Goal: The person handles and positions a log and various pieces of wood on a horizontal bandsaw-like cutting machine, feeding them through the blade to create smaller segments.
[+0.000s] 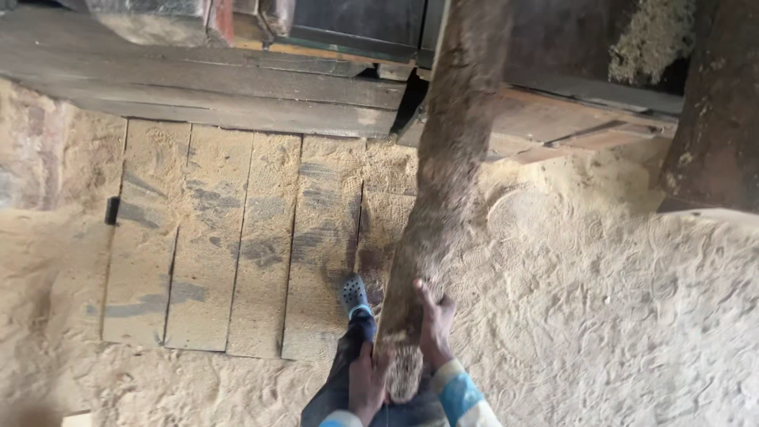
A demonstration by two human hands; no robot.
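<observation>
A long rough log [443,182], coated in sawdust, slants from the top centre down to the bottom centre of the head view. My left hand [365,381] grips its near end from the left side. My right hand [433,324] clasps the same end from the right, fingers wrapped over the bark. Both sleeves are light blue with stripes. Below the log I see my dark trouser leg and a grey perforated clog [354,294] standing on the wooden planks [237,237]. The log's far end rests up on a dark platform [237,87].
Sawdust [617,316] covers the floor on the right and lower left. Dusty floor planks lie at centre left. A thick dark trunk [715,103] stands at the upper right. Dark machinery and boards run across the top.
</observation>
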